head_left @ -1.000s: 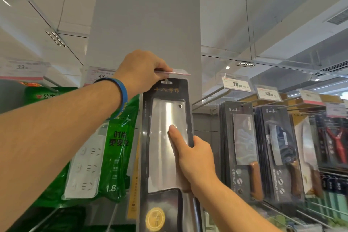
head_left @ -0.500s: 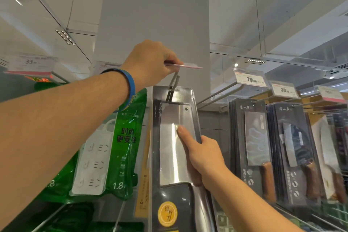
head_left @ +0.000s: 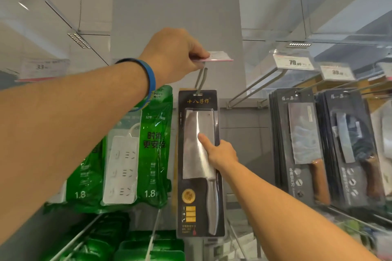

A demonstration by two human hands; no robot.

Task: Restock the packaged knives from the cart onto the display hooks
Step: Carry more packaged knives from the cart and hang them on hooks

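Cleaver [head_left: 193, 133] in black package [head_left: 201, 100] on hook [head_left: 200, 79]

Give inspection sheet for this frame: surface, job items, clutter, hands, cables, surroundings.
Surface: grey display wall; no table seen.
Job's things: packaged cleaver hangs on its hook by the top slot; more packaged knives hang to its right.
Clutter: green power-strip packs hang to the left.
Hands: left hand pinches the price tag above the hook, holding it flat; right hand grips the cleaver pack's right edge, thumb on front.
Cables: nothing seen.
Surroundings: price labels reading 79 and 39; ceiling lights.
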